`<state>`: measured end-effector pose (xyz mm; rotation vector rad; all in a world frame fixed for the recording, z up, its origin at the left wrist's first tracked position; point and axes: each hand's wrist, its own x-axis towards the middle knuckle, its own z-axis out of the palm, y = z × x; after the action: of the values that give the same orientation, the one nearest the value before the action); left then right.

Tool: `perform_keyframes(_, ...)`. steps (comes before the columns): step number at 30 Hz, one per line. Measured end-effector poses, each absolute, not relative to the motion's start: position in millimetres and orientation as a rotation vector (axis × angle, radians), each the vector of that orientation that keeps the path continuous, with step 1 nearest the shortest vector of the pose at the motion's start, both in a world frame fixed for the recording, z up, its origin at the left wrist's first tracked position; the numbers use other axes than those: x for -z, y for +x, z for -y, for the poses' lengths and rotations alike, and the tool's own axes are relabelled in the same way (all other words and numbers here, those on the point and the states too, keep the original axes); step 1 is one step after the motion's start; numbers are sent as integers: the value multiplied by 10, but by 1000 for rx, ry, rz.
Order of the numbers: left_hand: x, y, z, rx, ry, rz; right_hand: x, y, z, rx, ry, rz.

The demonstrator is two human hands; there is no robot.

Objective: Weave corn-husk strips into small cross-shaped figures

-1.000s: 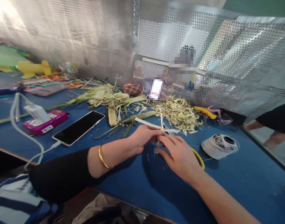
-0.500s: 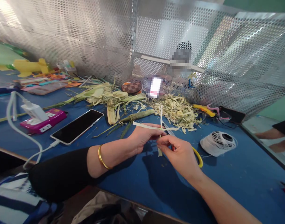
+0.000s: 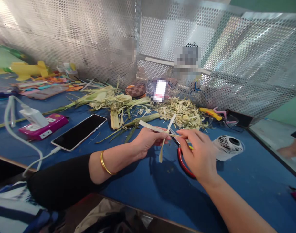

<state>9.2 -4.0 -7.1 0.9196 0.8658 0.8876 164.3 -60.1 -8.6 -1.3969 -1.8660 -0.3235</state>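
Observation:
My left hand (image 3: 149, 141) pinches the middle of a cross of pale corn husk strips (image 3: 151, 127), whose ends stick out several ways. One end points up and another hangs below the fingers. My right hand (image 3: 198, 152) is closed on the strip end that points right, thumb against fingers. Under the right hand lie scissors (image 3: 183, 165) with red and yellow handles, partly hidden by it. A spool of white thread (image 3: 227, 149) stands just right of that hand.
Corn husks (image 3: 106, 100) and a heap of husk shreds (image 3: 183, 113) lie at the back. A phone (image 3: 79, 132) and a magenta power strip (image 3: 45, 126) with a white cable are at left. A perforated metal screen (image 3: 101, 42) rises behind. Another person's arm (image 3: 292, 147) shows at far right.
My right hand has moved from the lower strip end to the right one. The husk cross has turned slightly, its upper end tilting right. More of the scissors' red handle shows.

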Motion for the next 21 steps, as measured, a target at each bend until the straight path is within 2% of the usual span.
perform_keyframes(2,57,84,47,-866,914,-865,81,1712,555,446,-1432,1932)
perform_keyframes(7,74,71,55,-821,906,-884,132,1695,535,282,-1473,2126)
perform_keyframes(15,165,125,61,-830,870,-931,163,1572,607,34,-1683,1979)
perform_keyframes(21,91,88,23,-702,739,-826,143,1602,591,45,-1630,1991)
